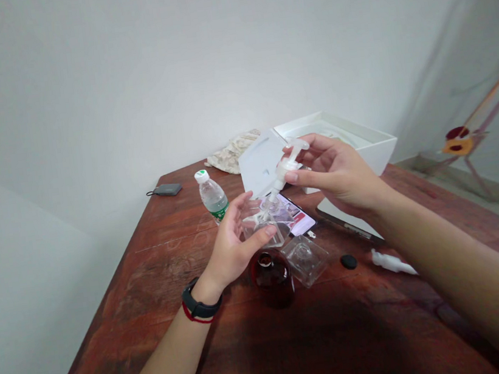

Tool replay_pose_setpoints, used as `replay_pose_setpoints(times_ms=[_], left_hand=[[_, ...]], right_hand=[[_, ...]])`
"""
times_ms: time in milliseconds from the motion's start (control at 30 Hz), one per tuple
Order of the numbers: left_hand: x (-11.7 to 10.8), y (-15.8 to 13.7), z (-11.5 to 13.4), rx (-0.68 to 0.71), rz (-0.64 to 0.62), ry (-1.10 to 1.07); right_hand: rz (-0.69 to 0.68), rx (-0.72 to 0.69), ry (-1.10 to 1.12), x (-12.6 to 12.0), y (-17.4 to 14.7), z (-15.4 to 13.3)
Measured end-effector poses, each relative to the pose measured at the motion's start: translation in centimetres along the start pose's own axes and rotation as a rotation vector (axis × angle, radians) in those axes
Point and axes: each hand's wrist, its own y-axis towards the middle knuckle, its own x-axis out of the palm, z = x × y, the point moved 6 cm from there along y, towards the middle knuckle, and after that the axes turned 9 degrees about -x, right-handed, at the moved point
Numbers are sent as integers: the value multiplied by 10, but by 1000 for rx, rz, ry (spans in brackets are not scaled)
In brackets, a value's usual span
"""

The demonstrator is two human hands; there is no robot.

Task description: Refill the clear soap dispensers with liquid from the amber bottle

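My right hand (332,170) pinches a white pump dispenser head (288,169) between thumb and fingers, tilted with its lower end pointing down and left. Just below that end, my left hand (240,234) is closed around a clear square plastic bottle (269,227); the pump's tip is at its neck, and I cannot tell how far inside it sits. A dark brown round bottle (272,279) with an uncapped mouth stands under my left hand. Beside it is another clear square container (305,259). To the right lie a black round cap (348,261) and a second white pump (392,262).
A water bottle (212,198) with a white cap stands left of my hands. Behind them are a lit phone (298,220), an open white box (361,129) and a patterned cloth (231,154). A grey power bank (169,189) lies near the wooden table's (125,326) far left edge.
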Motion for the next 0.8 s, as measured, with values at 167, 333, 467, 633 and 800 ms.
replay_pose_setpoints(times_ms=[167,333,467,633,800], left_hand=[[1,-1,0,-15,-9,-10],[2,-1,4,-26,-7,-13],[2,-1,5,-34,-3,-11],[2,-1,6,-32,1,6],[2,-2,6,-35,3,8]], right_hand=[[-3,1,-3,0,1,-1],[-4,16,-23,0,2,-1],[16,8,-51,-1,2,-1],[4,5,-71,-1,1,0],[-1,5,-69,-1,1,0]])
